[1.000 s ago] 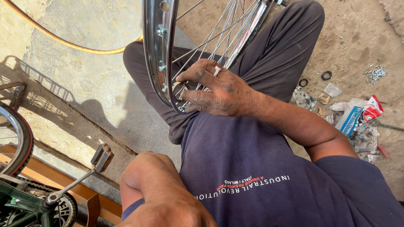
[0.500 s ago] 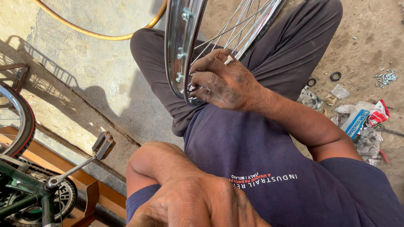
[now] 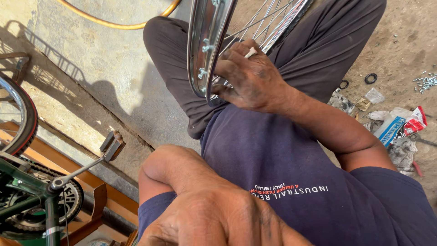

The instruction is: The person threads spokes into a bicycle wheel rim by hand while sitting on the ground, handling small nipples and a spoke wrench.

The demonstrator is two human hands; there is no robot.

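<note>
Pinching spokes (image 3: 255, 27) beside the chrome rim (image 3: 207, 50), right hand (image 3: 248, 79) risks slipping; left hand's (image 3: 218, 218) grip unclear.

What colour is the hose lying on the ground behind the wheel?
The hose is yellow-orange, curving across the concrete floor; the head view shows it best.

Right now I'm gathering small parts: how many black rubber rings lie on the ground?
2: one black ring on the dirt at right, another just left of it, beside the trouser leg. More may be hidden under the litter nearby.
</note>
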